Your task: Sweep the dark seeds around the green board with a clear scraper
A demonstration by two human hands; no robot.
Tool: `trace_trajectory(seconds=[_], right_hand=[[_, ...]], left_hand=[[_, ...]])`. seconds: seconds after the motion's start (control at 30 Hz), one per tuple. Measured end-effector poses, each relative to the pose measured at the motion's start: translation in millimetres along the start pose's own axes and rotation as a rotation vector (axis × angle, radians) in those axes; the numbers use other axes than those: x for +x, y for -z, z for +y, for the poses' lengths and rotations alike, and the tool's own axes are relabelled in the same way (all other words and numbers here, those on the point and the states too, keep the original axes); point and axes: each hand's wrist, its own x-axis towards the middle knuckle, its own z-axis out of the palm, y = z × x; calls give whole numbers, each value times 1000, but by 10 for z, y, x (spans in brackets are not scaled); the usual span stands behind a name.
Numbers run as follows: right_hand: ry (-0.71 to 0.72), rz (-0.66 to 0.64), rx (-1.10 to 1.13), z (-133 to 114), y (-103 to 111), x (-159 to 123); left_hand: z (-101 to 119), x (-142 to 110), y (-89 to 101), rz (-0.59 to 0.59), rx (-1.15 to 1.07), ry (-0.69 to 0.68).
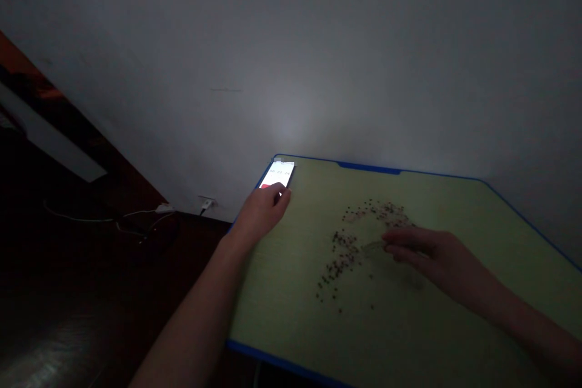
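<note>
A lit phone (278, 174) lies at the far left corner of a pale green table with a blue rim (368, 167). My left hand (261, 212) reaches to it, a fingertip touching the screen's lower edge, the other fingers curled. Many small dark and pale beads (345, 248) lie scattered over the middle of the table. My right hand (425, 253) rests among them with fingers stretched out leftward, pressed together on a small pale thing I cannot make out. The room is dark.
A white wall rises right behind the table. At the left, on the dark floor, a white cable (136, 218) runs to a plug (207, 203) at the wall's foot. A slanted dark-red and white structure (50, 139) fills the far left.
</note>
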Motion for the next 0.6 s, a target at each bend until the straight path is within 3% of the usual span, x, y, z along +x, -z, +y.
trace_trajectory(seconds=[0.13, 0.3, 0.6], right_hand=[[-92, 54, -3, 144, 39, -62], [-78, 60, -46, 208, 15, 78], [-9, -108, -74, 100, -169, -176]], left_hand=[[-3, 1, -15, 6, 2, -34], [-21, 2, -28, 19, 27, -41], [-10, -3, -33, 12, 29, -65]])
